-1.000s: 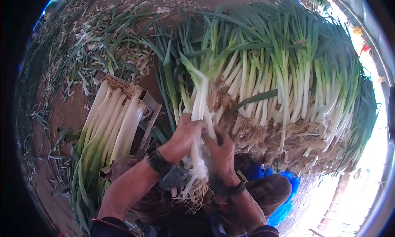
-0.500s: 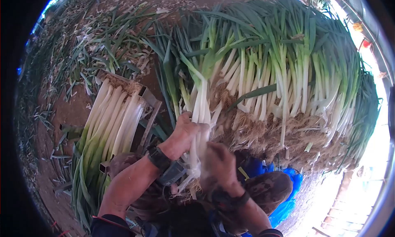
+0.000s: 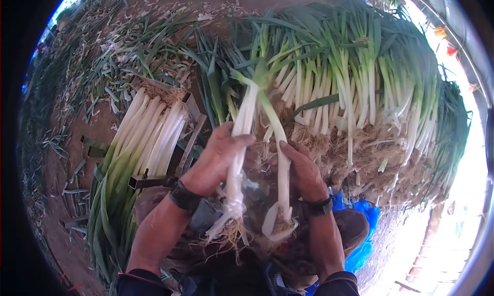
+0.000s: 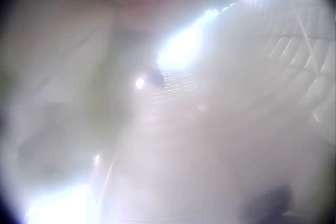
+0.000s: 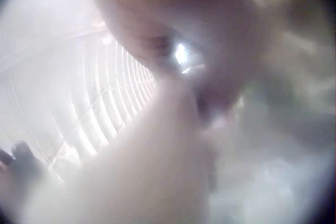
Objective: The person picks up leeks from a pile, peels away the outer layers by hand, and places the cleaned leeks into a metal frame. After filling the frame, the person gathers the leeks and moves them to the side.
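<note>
My left hand (image 3: 221,149) grips a long white-stemmed green onion (image 3: 235,175), its fringed roots hanging over my lap. In my right hand (image 3: 303,167), the thumb and fingers pinch a second green onion (image 3: 283,180) along its white stem, with peeled outer skin curling loose near its roots. The two stems slant apart below and come together at their green tops. Fingers (image 5: 173,14) and the pale stem (image 5: 157,155) show blurred in the right wrist view. Haze and glare fill the left wrist view.
A large pile of green onions (image 3: 370,90) with muddy roots lies ahead and right. At left, cleaned stalks (image 3: 146,126) lie in a metal frame (image 3: 193,116). Leaf scraps (image 3: 134,49) litter the ground beyond. Blue plastic (image 3: 363,249) lies beside my right knee.
The stems held together earlier are now parted: my right hand has moved right and up, drawing one green onion away from the one in my left hand.
</note>
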`<state>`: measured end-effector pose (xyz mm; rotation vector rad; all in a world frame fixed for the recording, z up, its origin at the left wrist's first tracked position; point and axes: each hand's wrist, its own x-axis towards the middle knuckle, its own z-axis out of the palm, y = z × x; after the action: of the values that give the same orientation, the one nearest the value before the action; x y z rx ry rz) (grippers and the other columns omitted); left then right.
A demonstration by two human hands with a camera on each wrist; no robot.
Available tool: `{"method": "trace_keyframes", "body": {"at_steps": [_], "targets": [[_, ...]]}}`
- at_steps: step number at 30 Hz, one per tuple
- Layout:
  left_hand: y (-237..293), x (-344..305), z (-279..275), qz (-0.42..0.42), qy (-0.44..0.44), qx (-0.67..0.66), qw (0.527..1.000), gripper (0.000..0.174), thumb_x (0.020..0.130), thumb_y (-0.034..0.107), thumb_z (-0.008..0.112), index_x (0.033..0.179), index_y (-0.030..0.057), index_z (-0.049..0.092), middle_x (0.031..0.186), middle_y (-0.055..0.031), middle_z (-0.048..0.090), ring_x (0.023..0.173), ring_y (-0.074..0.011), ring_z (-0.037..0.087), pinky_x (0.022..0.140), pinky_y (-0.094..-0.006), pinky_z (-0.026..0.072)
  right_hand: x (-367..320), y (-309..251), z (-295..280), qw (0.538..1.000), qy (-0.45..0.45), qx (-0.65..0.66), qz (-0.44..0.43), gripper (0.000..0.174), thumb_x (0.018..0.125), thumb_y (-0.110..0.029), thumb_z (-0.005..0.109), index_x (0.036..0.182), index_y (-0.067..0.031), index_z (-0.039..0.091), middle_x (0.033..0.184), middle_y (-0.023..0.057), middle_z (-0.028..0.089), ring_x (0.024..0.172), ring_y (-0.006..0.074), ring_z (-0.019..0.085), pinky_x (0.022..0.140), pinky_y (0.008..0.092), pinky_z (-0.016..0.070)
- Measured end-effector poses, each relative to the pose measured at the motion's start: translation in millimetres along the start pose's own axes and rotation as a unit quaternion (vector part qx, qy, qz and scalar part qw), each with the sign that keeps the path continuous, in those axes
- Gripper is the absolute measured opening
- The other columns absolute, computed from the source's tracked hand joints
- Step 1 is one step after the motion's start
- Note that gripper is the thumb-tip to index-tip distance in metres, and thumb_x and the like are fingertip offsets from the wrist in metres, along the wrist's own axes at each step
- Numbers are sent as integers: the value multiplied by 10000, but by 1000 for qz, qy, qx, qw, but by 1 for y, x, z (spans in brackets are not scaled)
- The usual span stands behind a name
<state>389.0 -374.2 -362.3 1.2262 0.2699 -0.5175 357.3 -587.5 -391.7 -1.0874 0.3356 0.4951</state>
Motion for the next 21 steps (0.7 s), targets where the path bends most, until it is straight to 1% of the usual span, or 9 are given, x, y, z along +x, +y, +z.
{"method": "trace_keyframes", "body": {"at_steps": [3, 6, 11, 12, 14, 16, 18, 19, 21], "targets": [[12, -23, -7, 29, -2, -54, 998, 380, 909, 125, 667, 1205, -49, 505, 838, -114, 631, 670, -212, 682, 552, -326, 586, -31, 5, -3, 997, -68, 13, -47, 506, 923, -165, 645, 1318, 102, 476, 1091, 184, 633, 843, 200, 654, 596, 331, 580], [19, -43, -23, 50, 8, -31, 998, 342, 918, 153, 665, 1144, -56, 518, 828, -104, 636, 690, -195, 670, 649, -321, 598, -83, -1, 24, 989, -114, 19, -95, 805, 784, -112, 787, 1413, 133, 348, 1218, 231, 580, 947, 238, 665, 666, 351, 619], [6, -45, -50, 82, 0, -106, 991, 243, 926, 158, 664, 1036, -30, 556, 829, -101, 643, 728, -198, 689, 691, -318, 611, -141, -11, 46, 984, -122, -34, -125, 813, 764, -134, 804, 1398, 120, 365, 1065, 227, 674, 916, 282, 696, 724, 367, 608], [5, -46, -50, 77, 24, -137, 987, 166, 915, 138, 676, 936, -13, 610, 775, -77, 642, 689, -175, 662, 675, -305, 619, -151, -12, 51, 984, -105, -51, -137, 801, 770, -144, 799, 1394, 117, 371, 1016, 213, 687, 888, 286, 700, 760, 374, 598], [0, -51, -57, 104, 6, -129, 986, 173, 913, 143, 679, 946, -12, 610, 783, -76, 643, 698, -174, 663, 677, -304, 613, -161, -8, 50, 977, -95, -93, -165, 759, 802, -160, 768, 1393, 110, 376, 985, 199, 696, 890, 286, 699, 855, 395, 566], [-11, -53, -61, 127, -10, -120, 985, 180, 910, 148, 682, 957, -10, 610, 790, -75, 643, 707, -173, 664, 679, -303, 608, -164, 0, 48, 976, -80, -99, -174, 734, 812, -154, 757, 1391, 103, 385, 988, 193, 695, 905, 275, 694, 861, 390, 562], [-20, -55, -63, 367, -53, 106, 923, 203, 906, 173, 687, 984, 0, 614, 812, -68, 644, 698, -170, 661, 693, -298, 591, -165, 3, 47, 976, -69, -105, -180, 710, 822, -147, 745, 1389, 97, 394, 991, 186, 695, 920, 265, 689, 868, 385, 558], [-17, -53, -61, 368, -52, 104, 923, 203, 906, 173, 687, 984, 0, 614, 812, -68, 644, 698, -170, 661, 693, -298, 591, -167, 3, 46, 969, -65, -143, -191, 684, 832, -146, 735, 1387, 84, 409, 994, 178, 695, 932, 257, 683, 873, 379, 554], [-13, -50, -56, 45, -32, -80, 995, 252, 902, 197, 695, 1038, -1, 619, 828, -64, 643, 698, -173, 660, 713, -293, 587, -169, 9, 43, 961, -60, -183, -199, 657, 842, -144, 725, 1384, 72, 423, 996, 169, 696, 943, 249, 677, 879, 373, 550]]}}
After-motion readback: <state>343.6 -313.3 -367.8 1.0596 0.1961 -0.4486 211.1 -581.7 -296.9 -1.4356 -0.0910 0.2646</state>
